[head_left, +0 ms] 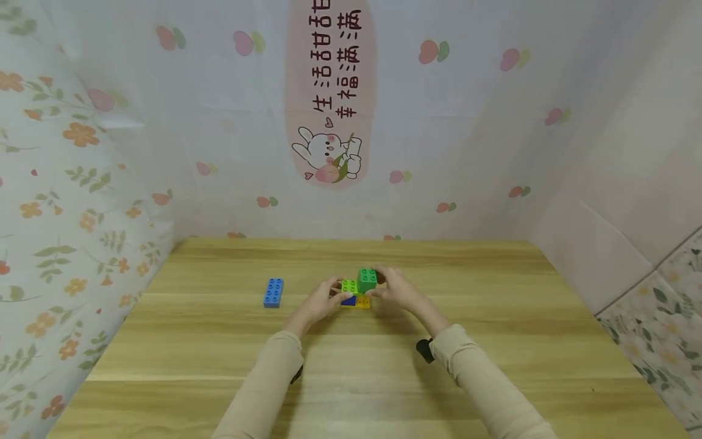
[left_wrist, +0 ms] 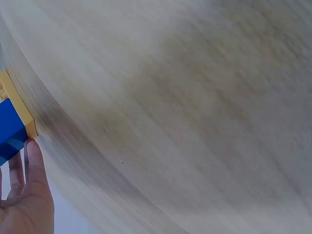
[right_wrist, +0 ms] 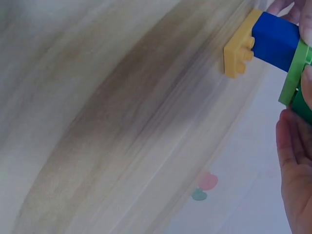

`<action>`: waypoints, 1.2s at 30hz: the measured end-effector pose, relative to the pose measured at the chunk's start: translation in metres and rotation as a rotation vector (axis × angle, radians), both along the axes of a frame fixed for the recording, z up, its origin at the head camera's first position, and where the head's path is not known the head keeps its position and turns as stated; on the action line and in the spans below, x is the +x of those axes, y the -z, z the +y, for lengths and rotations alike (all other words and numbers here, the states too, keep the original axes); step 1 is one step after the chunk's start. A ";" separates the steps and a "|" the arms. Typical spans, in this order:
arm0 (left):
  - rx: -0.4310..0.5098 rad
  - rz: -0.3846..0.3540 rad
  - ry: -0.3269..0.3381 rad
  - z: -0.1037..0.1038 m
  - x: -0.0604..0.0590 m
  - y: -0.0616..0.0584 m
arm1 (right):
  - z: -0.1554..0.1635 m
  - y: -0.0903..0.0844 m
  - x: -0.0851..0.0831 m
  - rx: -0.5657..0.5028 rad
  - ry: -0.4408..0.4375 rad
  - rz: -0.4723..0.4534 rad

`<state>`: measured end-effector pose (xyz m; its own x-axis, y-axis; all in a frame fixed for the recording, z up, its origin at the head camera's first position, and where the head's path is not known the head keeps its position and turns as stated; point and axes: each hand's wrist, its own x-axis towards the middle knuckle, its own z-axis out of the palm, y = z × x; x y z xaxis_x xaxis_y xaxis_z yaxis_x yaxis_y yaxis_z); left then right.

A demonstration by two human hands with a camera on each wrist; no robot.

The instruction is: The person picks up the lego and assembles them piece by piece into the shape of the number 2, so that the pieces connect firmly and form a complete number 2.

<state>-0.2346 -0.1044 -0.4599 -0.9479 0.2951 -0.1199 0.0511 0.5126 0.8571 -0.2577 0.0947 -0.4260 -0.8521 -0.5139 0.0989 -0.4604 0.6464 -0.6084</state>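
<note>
The right hand's (head_left: 396, 286) grip is clamped on the green brick (head_left: 367, 279), seated on a light green piece's (head_left: 348, 285) right end; the left hand's (head_left: 320, 300) grip clamps the dark blue brick (head_left: 349, 301) beneath. Their yellow base (head_left: 364, 302) rests on the table (head_left: 362, 378). An 8-stud blue brick (head_left: 273, 293) lies apart, leftward.

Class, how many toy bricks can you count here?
5: blue brick apart at left; stacked upward, yellow brick, navy brick, lime brick, green brick. Others may be hidden.
</note>
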 end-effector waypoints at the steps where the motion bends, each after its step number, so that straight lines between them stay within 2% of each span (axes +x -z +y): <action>1: -0.001 -0.001 0.001 0.001 0.000 0.001 | 0.001 0.000 0.000 -0.001 -0.007 -0.001; 11: 0.020 -0.029 -0.009 0.001 0.000 0.002 | -0.003 -0.002 0.006 0.028 0.085 -0.032; 15: 0.016 -0.034 -0.016 0.001 0.001 0.003 | -0.003 -0.001 0.005 0.041 0.073 -0.021; 19: 0.014 -0.030 -0.014 0.001 0.001 0.003 | -0.001 -0.001 0.002 0.034 0.025 -0.011; 23: 0.008 -0.019 -0.004 0.003 0.000 0.003 | 0.002 -0.003 0.000 0.025 -0.005 -0.033; 32: 0.017 -0.005 0.000 0.001 0.000 0.001 | -0.004 -0.003 0.006 0.037 0.102 -0.027; 36: 0.005 -0.011 -0.001 0.001 0.000 0.000 | -0.003 -0.003 0.005 0.028 0.083 -0.021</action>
<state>-0.2343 -0.1038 -0.4603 -0.9470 0.2945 -0.1287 0.0411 0.5082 0.8602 -0.2530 0.0913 -0.4233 -0.8935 -0.4441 0.0672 -0.3923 0.6988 -0.5982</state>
